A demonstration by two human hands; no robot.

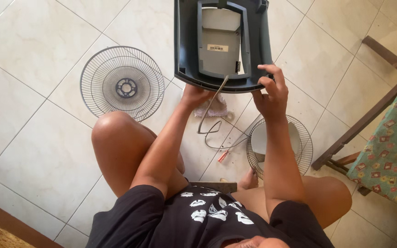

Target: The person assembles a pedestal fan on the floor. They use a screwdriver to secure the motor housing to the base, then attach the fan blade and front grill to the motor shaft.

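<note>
A detached wire grille lies on the tiled floor at left. Left hand grips the near edge of the upturned fan base; right hand curls closed on its right corner. Inspection of the underside appears in hand; the trailing cord needs clearance. A second grille lies right.

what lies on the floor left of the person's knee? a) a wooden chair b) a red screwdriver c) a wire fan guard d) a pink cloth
c: the round wire fan guard lies flat on the tiled floor, left of the raised knee.
</note>
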